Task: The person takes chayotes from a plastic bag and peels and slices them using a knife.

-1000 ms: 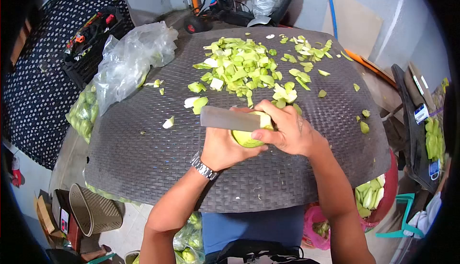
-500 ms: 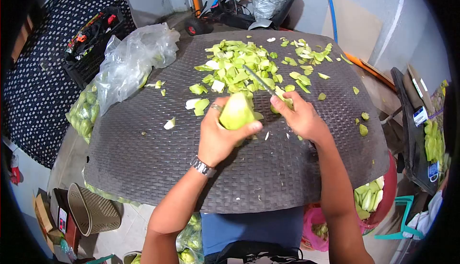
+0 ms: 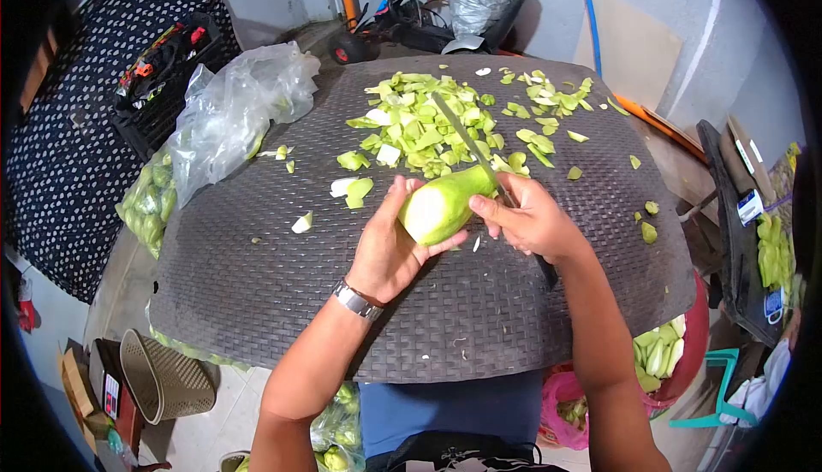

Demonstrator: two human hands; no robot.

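One pale-green, pear-shaped vegetable (image 3: 438, 208) is cupped for support by my left hand (image 3: 384, 254); my right hand (image 3: 541, 224) grips a metal-bladed knife (image 3: 461, 130).

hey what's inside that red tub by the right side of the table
Peeled-looking, pale green vegetables show in the red tub. The tabletop hides part of it, and the upper pieces cover whatever lies deeper.
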